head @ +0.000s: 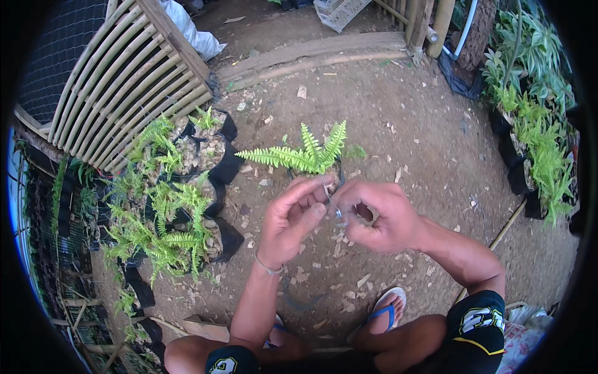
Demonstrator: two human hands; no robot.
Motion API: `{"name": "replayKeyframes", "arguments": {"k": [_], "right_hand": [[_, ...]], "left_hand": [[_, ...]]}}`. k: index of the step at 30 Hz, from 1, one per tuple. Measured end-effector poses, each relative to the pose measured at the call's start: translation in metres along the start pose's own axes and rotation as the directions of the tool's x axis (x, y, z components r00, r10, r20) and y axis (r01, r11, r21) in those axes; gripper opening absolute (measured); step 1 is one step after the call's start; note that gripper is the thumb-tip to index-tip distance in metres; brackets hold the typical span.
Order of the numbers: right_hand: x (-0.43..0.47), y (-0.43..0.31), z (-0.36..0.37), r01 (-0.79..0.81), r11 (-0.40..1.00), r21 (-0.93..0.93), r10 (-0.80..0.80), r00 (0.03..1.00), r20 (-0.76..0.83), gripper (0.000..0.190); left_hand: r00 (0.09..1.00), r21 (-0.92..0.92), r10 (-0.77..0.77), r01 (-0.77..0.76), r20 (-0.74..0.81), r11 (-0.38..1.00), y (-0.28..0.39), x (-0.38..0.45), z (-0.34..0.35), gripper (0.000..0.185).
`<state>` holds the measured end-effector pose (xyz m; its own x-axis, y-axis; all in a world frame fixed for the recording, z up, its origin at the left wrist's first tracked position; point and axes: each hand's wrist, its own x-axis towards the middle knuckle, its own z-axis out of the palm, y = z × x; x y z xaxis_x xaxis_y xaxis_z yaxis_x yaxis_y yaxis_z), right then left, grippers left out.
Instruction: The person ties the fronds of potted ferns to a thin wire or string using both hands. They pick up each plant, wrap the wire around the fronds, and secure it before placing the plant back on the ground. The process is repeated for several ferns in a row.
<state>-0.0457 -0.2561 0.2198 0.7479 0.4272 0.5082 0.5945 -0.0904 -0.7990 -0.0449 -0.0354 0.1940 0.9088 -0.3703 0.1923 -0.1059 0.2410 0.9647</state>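
A green fern stands in front of me in a pot or bag that my hands mostly hide. My left hand, with a thin band at its wrist, is just below the fern and pinches a thin wire or string between thumb and fingers. The strand runs from near the fern's base down to the right. My right hand is curled beside it, fingertips at the strand's lower end, where something small and shiny shows. What exactly that small piece is, I cannot tell.
Ferns in black grow bags crowd the left, beside a bamboo slat panel. More potted ferns line the right. A wooden sill, a plastic crate and a white sack lie beyond. Wood chips litter the soil around my sandalled feet.
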Motion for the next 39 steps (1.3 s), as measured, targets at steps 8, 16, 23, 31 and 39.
{"name": "replayKeyframes", "arguments": {"k": [8, 16, 23, 31, 39], "right_hand": [[-0.024, 0.043, 0.007, -0.483, 0.865, 0.136, 0.443, 0.862, 0.246, 0.022], [-0.075, 0.114, -0.003, -0.895, 0.406, 0.186, 0.774, 0.445, 0.450, 0.027], [-0.095, 0.153, 0.012, -0.749, 0.117, 0.652, 0.943, 0.290, 0.163, 0.033], [-0.096, 0.169, 0.032, -0.756, 0.161, 0.634, 0.932, 0.328, 0.154, 0.027], [-0.086, 0.176, 0.068, -0.798, 0.299, 0.523, 0.944, 0.327, -0.041, 0.013]], "left_hand": [[0.981, 0.069, 0.001, 0.013, -0.195, 0.998, -0.002, 0.013, -0.018, 0.040], [0.993, 0.170, 0.101, -0.109, 0.055, 0.979, 0.004, 0.004, -0.006, 0.035], [0.833, 0.317, -0.067, -0.133, 0.550, 0.939, -0.023, 0.002, 0.034, 0.028], [0.732, 0.673, -0.445, -0.025, 0.516, 0.739, -0.079, -0.014, 0.047, 0.034], [0.997, 0.903, 0.073, 0.004, -0.039, 0.429, -0.149, 0.003, 0.017, 0.031]]}}
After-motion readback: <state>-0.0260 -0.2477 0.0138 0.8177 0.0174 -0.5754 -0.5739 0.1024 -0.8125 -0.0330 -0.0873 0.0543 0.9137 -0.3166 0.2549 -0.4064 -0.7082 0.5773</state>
